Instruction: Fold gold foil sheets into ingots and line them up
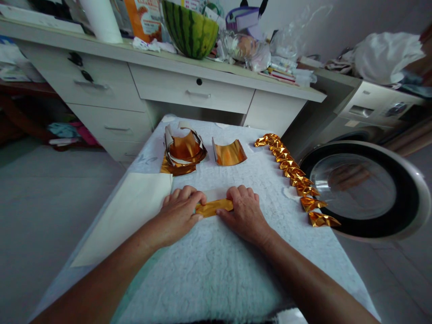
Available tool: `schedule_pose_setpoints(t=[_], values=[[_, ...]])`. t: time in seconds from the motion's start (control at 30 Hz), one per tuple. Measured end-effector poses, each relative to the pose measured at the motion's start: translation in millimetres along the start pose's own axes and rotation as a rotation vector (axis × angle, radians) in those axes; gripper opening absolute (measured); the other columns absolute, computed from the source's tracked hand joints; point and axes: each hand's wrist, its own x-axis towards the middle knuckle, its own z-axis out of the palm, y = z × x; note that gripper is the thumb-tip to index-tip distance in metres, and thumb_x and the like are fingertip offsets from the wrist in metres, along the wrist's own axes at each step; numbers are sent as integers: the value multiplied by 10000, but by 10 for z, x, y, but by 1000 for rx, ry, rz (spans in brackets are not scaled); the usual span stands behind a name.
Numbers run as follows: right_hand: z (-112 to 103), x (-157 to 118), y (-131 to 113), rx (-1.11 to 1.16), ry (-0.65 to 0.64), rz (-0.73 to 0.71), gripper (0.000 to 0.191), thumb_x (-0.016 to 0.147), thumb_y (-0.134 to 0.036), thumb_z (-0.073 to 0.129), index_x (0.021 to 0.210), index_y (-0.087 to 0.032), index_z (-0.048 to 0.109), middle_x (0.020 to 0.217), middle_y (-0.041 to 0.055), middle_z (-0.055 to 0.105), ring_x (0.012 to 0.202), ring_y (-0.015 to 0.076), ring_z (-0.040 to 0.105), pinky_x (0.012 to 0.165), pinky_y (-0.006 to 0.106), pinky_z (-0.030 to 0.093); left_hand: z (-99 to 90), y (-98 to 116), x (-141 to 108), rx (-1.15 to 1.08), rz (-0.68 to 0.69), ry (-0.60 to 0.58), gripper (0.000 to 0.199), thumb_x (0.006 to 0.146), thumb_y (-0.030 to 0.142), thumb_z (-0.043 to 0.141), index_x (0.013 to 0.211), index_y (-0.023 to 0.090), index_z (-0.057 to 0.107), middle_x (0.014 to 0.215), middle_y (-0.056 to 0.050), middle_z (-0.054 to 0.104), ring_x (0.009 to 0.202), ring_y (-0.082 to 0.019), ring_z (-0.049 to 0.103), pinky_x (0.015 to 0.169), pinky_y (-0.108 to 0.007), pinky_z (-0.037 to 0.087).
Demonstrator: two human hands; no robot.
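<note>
A narrow folded strip of gold foil paper (214,208) lies crosswise between my two hands, low over the cloth-covered table (209,265). My left hand (180,211) pinches its left end between thumb and fingers. At the right end, my right hand (245,213) grips it the same way. Beyond them sits a curled stack of gold foil sheets (184,148), and to its right a single curved gold sheet (230,153). A row of folded gold foil pieces (292,171) runs down the table's right side.
A pale paper sheet (131,211) lies left of my hands. Behind the table stands a white desk (192,83) carrying a half watermelon (191,29), a paper roll (103,20) and plastic bags. The washing machine's round door (364,189) hangs open at the right, close to the table edge.
</note>
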Motion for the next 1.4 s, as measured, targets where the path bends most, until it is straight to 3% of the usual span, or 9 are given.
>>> schedule_pose_setpoints(t=[0.3,0.5,0.67,0.8,1.1,1.4], values=[[-91,15,275,-6,-44,90,425,768,-443,708,1090,-227,536,1070,91,567,961,280,491,785,375,336,-13,5,-4,-10,-1,-6,240,824,255,489,1055,277,551,1150,-33,524,1053,-258,469,866,-396,362],[-96,31,409,87,-33,17,344,752,-353,721,1033,-228,567,1035,70,556,944,258,485,790,369,350,-7,-5,-1,-1,12,5,241,826,252,489,1058,272,552,1149,-34,522,1039,-257,467,863,-402,363],[-159,34,322,336,71,-248,158,811,-160,624,959,-201,583,1052,67,561,992,231,486,857,367,369,-2,-11,-2,0,27,21,234,829,249,496,1055,270,553,1127,-32,524,1029,-259,464,857,-413,365],[-141,35,210,373,-32,-426,142,877,-109,543,948,-207,618,958,39,614,915,194,521,837,350,373,7,-17,-4,-15,53,42,210,827,235,514,1031,263,557,1106,-29,522,1011,-250,466,855,-411,367],[-55,42,191,329,-67,-429,102,884,-135,576,940,-199,631,931,38,624,883,186,522,808,336,367,105,66,19,-37,160,219,57,844,262,569,814,221,595,1005,-25,505,953,-223,454,831,-378,364],[-24,48,189,316,-61,-405,84,887,-143,580,925,-200,629,929,38,623,887,186,524,801,333,369,58,27,-9,34,-3,91,45,824,270,553,805,237,578,1007,-16,530,964,-238,448,791,-381,334]])
